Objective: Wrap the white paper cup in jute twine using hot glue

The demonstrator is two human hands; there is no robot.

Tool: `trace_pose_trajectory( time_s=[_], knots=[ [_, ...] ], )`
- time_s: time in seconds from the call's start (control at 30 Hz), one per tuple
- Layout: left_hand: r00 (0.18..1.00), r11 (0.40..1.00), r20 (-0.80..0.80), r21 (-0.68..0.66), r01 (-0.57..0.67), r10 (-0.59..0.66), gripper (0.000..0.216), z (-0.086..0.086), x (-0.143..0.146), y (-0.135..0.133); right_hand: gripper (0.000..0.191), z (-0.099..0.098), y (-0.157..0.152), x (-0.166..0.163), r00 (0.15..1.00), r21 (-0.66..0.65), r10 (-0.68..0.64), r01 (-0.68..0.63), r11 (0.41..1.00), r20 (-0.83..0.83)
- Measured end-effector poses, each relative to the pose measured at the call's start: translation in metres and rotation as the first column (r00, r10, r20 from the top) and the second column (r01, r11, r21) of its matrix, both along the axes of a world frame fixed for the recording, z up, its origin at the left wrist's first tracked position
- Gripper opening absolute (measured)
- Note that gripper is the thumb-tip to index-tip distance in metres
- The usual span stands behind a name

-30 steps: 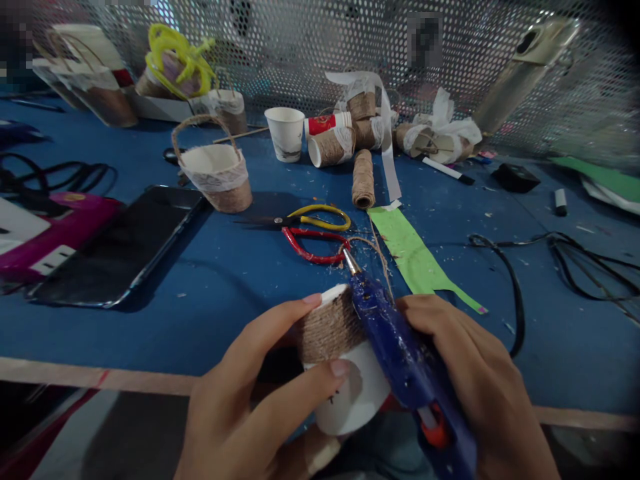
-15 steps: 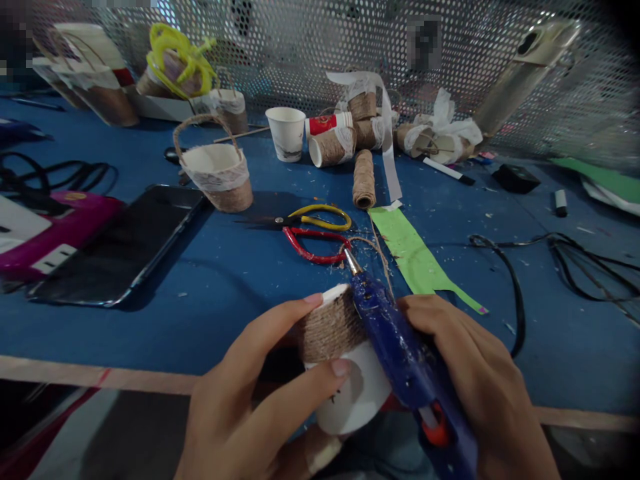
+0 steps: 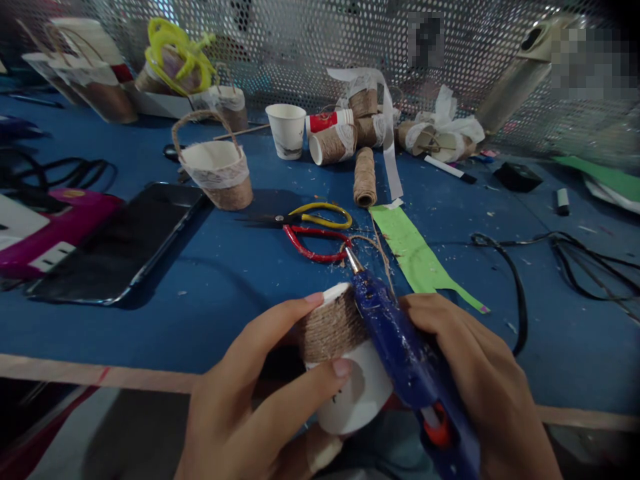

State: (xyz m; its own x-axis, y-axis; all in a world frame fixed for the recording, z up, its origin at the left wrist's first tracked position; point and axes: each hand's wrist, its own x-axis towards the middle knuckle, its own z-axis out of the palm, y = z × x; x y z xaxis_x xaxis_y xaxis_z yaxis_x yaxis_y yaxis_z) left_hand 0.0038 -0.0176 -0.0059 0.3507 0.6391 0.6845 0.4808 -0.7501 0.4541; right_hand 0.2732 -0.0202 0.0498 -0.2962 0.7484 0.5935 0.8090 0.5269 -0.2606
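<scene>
Between its fingers and thumb, my left hand (image 3: 270,380) grips a paper cup (image 3: 334,328) tilted on its side, part wrapped in brown twine with the rest bare white. My right hand (image 3: 475,373) is closed around a blue glue gun (image 3: 400,353). The gun's metal nozzle points up and away, just beyond the cup's far edge. A strand of twine runs from near my right hand past the gun to the twine spool (image 3: 365,179). Scissors (image 3: 315,230) with one yellow and one red handle lie just past the nozzle.
A twine-wrapped basket cup (image 3: 217,175) stands left of a white paper cup (image 3: 287,132). A phone (image 3: 117,247) lies beside a magenta power strip (image 3: 60,230). Green paper (image 3: 415,250) lies beyond my right hand, with a black cable (image 3: 515,287) to its right. Perforated metal (image 3: 300,47) borders the back.
The view has shifted very slightly. Both hands, the cup and the glue gun keep nearly the same positions.
</scene>
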Motion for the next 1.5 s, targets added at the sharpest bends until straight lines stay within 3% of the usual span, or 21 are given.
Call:
trace_pose_trajectory(
  time_s=[0.53, 0.77, 1.23, 1.37, 1.5],
  knots=[
    [1.0, 1.0, -0.006, -0.005, -0.005, 0.005, 0.026, -0.001, -0.001, 0.0, 0.03, -0.002, 0.001, -0.001, 0.999, 0.024, -0.025, 0.026, 0.999, -0.027],
    [0.999, 0.999, -0.032, 0.046, -0.014, 0.015, 0.025, 0.0, 0.001, 0.003, 0.02, -0.008, 0.001, 0.005, 0.999, -0.01, 0.029, -0.028, 1.0, 0.036],
    [0.995, 1.0, -0.1, 0.026, 0.013, -0.011, 0.029, 0.0, -0.004, 0.002, 0.027, -0.009, 0.004, 0.002, 1.0, 0.038, 0.02, -0.02, 0.999, -0.002],
    [0.997, 0.999, -0.065, -0.006, -0.032, 0.031, 0.028, -0.001, -0.005, 0.001, 0.03, -0.011, 0.003, 0.002, 1.0, 0.06, 0.01, -0.009, 0.998, -0.023],
    [0.993, 0.998, -0.117, 0.056, 0.014, -0.008, 0.033, -0.004, -0.008, 0.003, 0.027, -0.016, -0.001, 0.004, 0.998, -0.003, 0.017, -0.018, 1.0, -0.062]
  ],
)
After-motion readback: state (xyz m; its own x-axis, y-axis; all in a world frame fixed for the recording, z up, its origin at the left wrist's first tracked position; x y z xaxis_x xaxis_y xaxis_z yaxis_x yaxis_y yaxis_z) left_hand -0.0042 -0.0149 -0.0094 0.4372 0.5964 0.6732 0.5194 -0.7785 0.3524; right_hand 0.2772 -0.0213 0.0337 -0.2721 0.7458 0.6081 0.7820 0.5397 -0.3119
